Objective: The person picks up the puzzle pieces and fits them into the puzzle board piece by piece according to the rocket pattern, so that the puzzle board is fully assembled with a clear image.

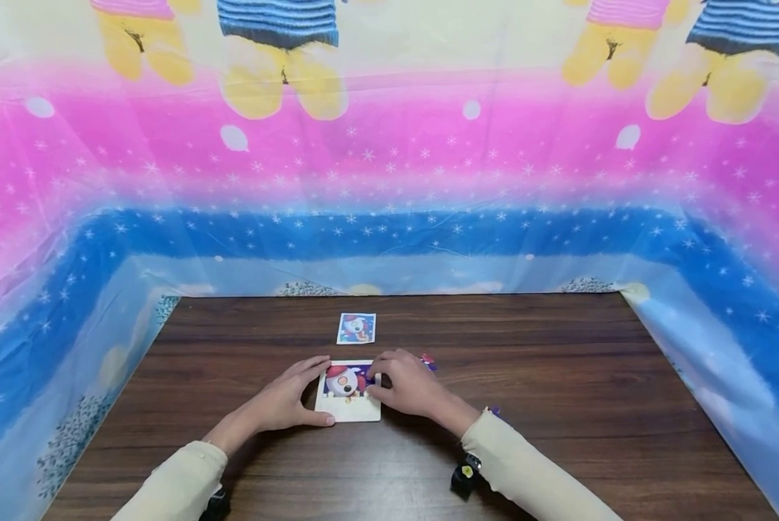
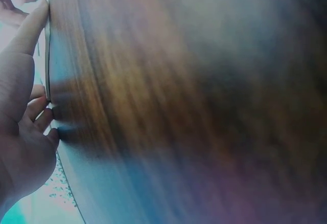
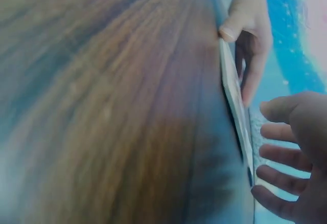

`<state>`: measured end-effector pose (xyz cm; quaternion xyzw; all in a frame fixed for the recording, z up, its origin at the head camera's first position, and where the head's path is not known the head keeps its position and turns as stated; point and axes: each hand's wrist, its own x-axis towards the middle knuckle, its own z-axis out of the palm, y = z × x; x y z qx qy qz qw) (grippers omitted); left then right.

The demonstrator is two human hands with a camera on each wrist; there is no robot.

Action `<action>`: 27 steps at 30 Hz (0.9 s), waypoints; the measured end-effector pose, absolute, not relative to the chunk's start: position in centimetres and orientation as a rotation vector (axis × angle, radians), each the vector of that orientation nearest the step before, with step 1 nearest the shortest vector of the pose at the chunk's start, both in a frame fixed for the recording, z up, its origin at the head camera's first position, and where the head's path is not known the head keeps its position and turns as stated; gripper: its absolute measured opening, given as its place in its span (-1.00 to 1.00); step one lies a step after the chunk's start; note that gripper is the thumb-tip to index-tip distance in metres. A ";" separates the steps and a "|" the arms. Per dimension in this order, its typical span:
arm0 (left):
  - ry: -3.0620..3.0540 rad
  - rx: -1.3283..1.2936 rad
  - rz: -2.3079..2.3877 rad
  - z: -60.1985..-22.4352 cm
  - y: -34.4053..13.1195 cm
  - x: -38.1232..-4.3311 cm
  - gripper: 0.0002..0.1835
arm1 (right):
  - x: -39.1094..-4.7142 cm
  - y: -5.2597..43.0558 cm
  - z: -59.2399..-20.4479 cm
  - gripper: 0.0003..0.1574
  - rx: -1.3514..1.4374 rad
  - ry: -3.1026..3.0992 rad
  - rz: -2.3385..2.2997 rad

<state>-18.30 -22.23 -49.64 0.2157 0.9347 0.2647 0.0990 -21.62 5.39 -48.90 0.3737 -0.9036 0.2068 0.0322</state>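
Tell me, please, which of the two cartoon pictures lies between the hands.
The larger pale-framed board, with the left hand and right hand at its sides; the smaller card lies farther away, untouched.

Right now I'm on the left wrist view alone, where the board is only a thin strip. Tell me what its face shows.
Observer: The board bears a cartoon figure in a red hat, with a pale band along the near side.
Operator: Report what lies beyond it.
Observer: A small picture card lies flat on the table, apart from the board.
Operator: Now check past the right hand.
Observer: A small red and purple item shows there, too small to identify.
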 end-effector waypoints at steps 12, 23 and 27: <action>2.779 0.629 0.761 -49.4 -22.3 -18.4 0.17 | -23.4 11.8 -47.9 -0.52 1.128 -2.789 0.781; 2.769 0.631 0.765 -49.4 -22.1 -18.4 0.18 | -25.0 16.1 -48.8 -0.57 1.079 -2.796 0.658; 2.765 0.632 0.768 -49.5 -22.1 -18.5 0.19 | -25.4 16.7 -49.4 -0.55 1.055 -2.842 0.598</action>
